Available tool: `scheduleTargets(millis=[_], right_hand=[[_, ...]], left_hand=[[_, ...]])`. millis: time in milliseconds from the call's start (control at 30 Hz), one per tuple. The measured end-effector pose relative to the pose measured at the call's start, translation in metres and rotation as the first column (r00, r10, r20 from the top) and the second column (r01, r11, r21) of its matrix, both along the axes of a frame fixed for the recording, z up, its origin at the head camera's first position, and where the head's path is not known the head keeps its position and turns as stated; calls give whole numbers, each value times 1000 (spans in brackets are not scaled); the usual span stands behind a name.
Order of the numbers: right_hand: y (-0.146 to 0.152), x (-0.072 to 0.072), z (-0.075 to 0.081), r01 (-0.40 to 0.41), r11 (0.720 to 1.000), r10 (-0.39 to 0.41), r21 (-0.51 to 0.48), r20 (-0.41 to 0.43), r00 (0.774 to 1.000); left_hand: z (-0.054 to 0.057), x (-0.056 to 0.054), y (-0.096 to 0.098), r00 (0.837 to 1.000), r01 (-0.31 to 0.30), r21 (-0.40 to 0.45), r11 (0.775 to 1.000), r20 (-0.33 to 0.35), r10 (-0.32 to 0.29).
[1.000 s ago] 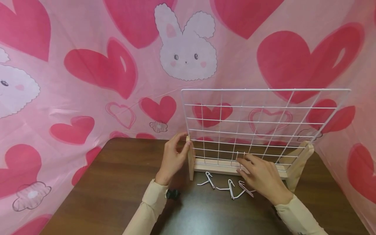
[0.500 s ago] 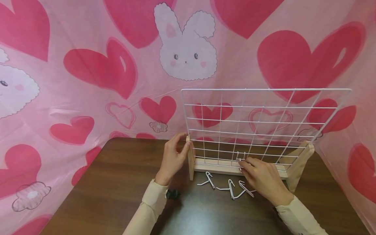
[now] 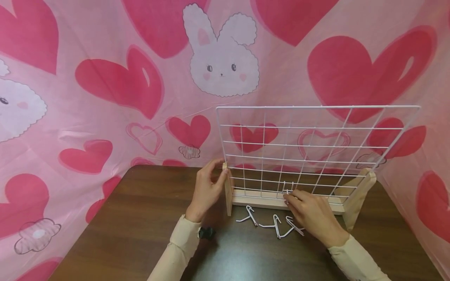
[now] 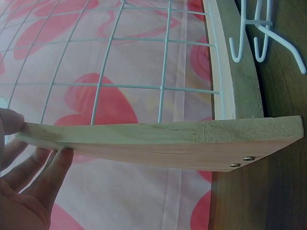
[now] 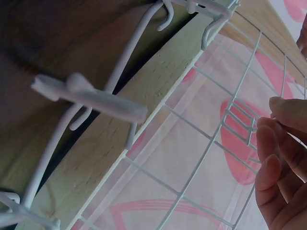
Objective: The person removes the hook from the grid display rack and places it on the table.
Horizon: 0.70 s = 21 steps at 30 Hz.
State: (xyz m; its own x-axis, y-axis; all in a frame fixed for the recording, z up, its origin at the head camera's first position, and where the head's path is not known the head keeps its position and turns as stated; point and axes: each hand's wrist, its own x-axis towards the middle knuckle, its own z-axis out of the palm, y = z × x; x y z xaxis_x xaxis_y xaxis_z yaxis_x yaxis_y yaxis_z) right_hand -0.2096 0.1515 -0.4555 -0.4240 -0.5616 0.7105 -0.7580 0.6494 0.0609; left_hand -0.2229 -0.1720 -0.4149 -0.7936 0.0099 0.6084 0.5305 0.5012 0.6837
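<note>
A white wire grid panel point(image 3: 316, 107) stands upright in a wooden base. My left hand point(image 3: 209, 189) pinches the top of the left wooden side piece point(image 3: 228, 195), thumb on one face and fingertips on the other, as the left wrist view shows. My right hand point(image 3: 314, 214) pinches a small white wire hook point(image 5: 248, 123) low on the grid, near its middle. The hook's two upper prongs overlap a horizontal wire; its lower part is hidden by the fingers. Loose white hooks lie on the table before the base, including one at the left point(image 3: 250, 215) and another point(image 3: 276, 226) in the middle.
The brown wooden table point(image 3: 140, 234) reaches back to a pink heart-print cloth point(image 3: 105, 31) hanging behind. Beside my left sleeve sits a small black object point(image 3: 207, 232). The right wooden side piece point(image 3: 358, 199) angles toward the front.
My right fingers have closed in on the hook at the grid and shifted slightly lower. The left hand, the grid and the loose hooks have stayed in place.
</note>
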Motion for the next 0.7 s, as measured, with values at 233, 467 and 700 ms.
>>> scheduleTargets(millis=[233, 467, 700], right_hand=[[-1, 2, 3, -2, 1000, 2, -17, -28, 1000], [-2, 4, 7, -18, 999, 17, -49, -35, 999], [-3, 3, 9, -10, 997, 9, -80, -19, 1000]], left_hand=[[-1, -1, -1, 1000, 7, 9, 1000, 3, -7], [-1, 0, 0, 1000, 6, 16, 1000, -5, -6], [0, 1, 1, 1000, -2, 18, 1000, 10, 2]])
